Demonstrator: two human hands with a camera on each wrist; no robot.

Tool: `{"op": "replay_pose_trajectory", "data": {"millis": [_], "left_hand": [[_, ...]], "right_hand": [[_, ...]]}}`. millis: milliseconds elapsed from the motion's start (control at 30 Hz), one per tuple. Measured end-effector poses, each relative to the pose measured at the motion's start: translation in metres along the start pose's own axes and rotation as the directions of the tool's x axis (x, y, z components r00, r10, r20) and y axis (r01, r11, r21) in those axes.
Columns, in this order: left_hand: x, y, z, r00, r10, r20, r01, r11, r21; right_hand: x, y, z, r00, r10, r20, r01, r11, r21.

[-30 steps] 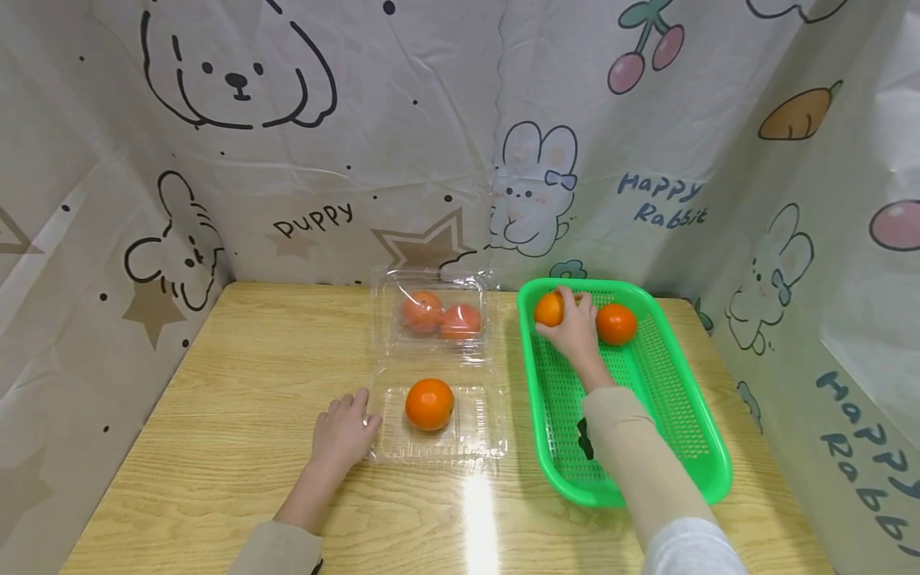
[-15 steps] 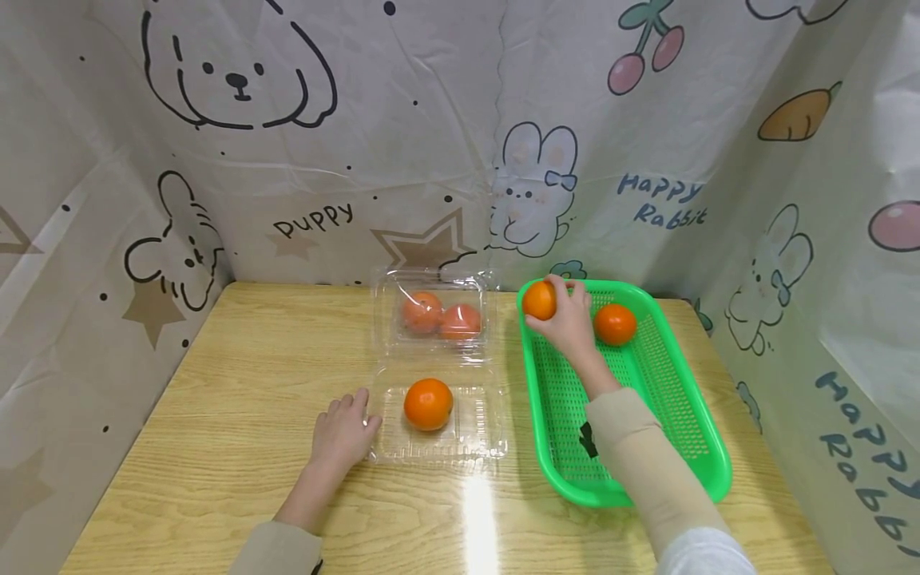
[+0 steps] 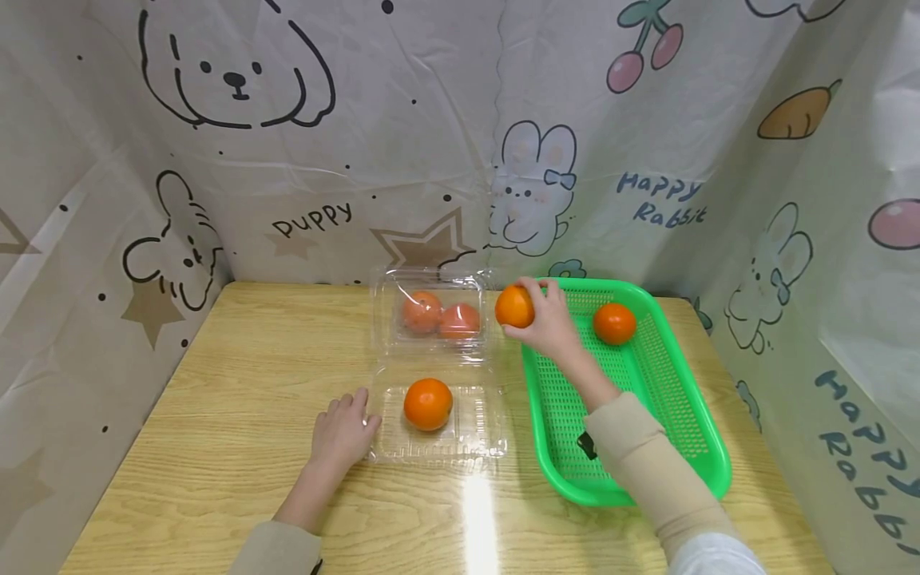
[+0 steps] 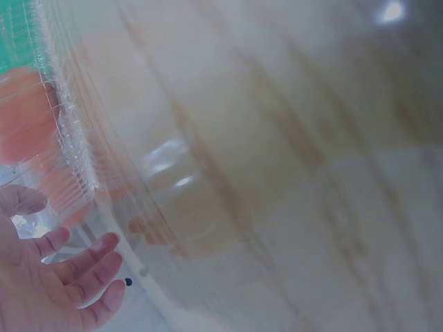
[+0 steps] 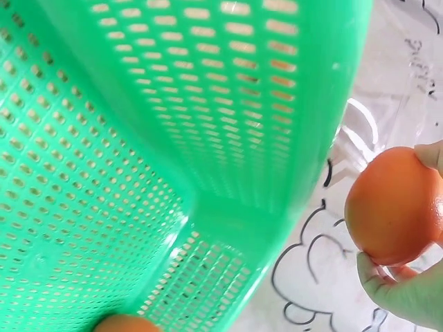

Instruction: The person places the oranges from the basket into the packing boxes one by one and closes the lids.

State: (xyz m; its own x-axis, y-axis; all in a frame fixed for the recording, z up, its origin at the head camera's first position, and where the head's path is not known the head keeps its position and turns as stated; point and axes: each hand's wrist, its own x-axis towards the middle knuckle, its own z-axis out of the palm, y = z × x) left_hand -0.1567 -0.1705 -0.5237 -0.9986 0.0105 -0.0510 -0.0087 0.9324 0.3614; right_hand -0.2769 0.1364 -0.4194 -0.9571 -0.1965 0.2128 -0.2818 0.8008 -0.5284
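Observation:
My right hand (image 3: 549, 319) holds an orange (image 3: 514, 307) between thumb and fingers, above the left rim of the green plastic basket (image 3: 535, 423). In the right wrist view this orange (image 5: 394, 207) is raised outside the basket wall. Another orange (image 3: 614, 323) lies in the basket. My left hand (image 3: 343, 431) rests at the left edge of a clear hinged plastic box (image 3: 470, 447), fingers loosely spread. One orange (image 3: 428, 404) sits in the box's near half. Two more oranges (image 3: 460, 322) show through the clear plastic of its far half. The left wrist view is hazy.
The box and the basket stand side by side on a wooden table (image 3: 251, 359). A printed cloth (image 3: 402, 160) with cartoon animals hangs behind the table and along both sides. A small black object (image 3: 587, 445) shows by the right sleeve, over the basket.
My right hand has lifted the orange from the basket's far left corner and moved it left, past the rim toward the box. The left hand stays at the box's edge.

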Motion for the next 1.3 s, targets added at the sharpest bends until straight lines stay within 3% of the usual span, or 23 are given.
{"op": "replay_pose_trajectory", "data": {"millis": [500,933,1300], "left_hand": [[0.0,0.001,-0.002,1.0,-0.001,0.012,0.001,1.0,0.008],[0.001,-0.001,0.0,1.0,0.002,0.009,-0.002,1.0,0.007],[0.0,0.0,0.0,1.0,0.006,0.006,-0.006,1.0,0.005]], "right_hand": [[-0.017,-0.021,0.01,0.98,-0.098,0.175,0.106,0.994,-0.033],[-0.034,-0.032,0.026,0.93,-0.185,0.316,0.209,0.977,-0.041],[-0.043,-0.037,0.04,0.9,-0.223,0.375,0.252,0.967,-0.029]]}}
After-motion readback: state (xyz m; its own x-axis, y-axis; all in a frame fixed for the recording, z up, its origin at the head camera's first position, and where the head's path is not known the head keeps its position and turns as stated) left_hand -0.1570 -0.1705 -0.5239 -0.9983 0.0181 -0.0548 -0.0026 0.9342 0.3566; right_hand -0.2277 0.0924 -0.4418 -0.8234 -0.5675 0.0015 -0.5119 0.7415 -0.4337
